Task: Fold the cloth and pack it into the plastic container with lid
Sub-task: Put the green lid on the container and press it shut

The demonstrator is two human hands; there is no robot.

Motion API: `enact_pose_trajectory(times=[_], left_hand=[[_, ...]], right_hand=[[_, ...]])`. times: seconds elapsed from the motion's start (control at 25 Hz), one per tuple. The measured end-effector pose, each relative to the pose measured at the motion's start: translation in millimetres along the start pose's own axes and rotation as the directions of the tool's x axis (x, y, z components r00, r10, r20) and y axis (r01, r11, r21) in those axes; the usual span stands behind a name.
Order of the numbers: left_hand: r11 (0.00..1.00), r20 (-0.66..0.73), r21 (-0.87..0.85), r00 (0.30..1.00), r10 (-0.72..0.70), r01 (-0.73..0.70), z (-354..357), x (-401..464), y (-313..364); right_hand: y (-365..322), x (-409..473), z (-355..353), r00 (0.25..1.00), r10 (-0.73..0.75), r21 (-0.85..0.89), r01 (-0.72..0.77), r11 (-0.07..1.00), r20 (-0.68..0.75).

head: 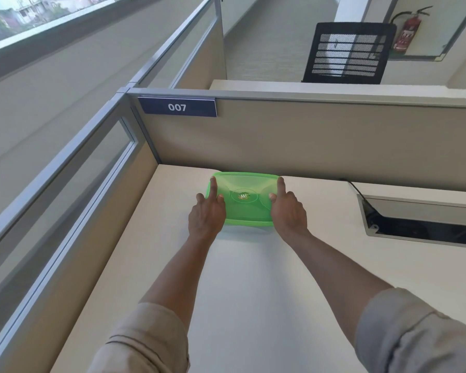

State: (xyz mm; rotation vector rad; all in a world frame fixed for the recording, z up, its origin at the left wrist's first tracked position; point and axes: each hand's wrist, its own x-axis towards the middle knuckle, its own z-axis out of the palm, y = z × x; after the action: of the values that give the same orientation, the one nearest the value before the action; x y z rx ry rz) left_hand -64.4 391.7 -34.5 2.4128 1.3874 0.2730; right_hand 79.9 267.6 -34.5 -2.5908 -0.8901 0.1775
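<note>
A green translucent plastic container [244, 208] with its lid on rests on the white desk, close to the back partition. My left hand [207, 215] grips its left end, index finger stretched along the lid's edge. My right hand [287, 211] holds the right end the same way. A round label sits in the middle of the lid. No cloth shows outside the container, and what lies under the lid cannot be made out.
The white desk [253, 292] is boxed in by beige partitions at the back [307, 138] and left. An open cable tray [420, 224] is set into the desk at the right. A black mesh chair [347, 52] stands beyond the partition.
</note>
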Motion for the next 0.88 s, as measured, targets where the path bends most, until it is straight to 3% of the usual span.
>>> enact_pose_trajectory(times=[0.88], left_hand=[[0.997,0.047,0.075,0.999,0.015,-0.018,-5,6,1]], right_hand=[[7,11,-1,0.994,-0.023,-0.094,0.033,0.995,0.102]])
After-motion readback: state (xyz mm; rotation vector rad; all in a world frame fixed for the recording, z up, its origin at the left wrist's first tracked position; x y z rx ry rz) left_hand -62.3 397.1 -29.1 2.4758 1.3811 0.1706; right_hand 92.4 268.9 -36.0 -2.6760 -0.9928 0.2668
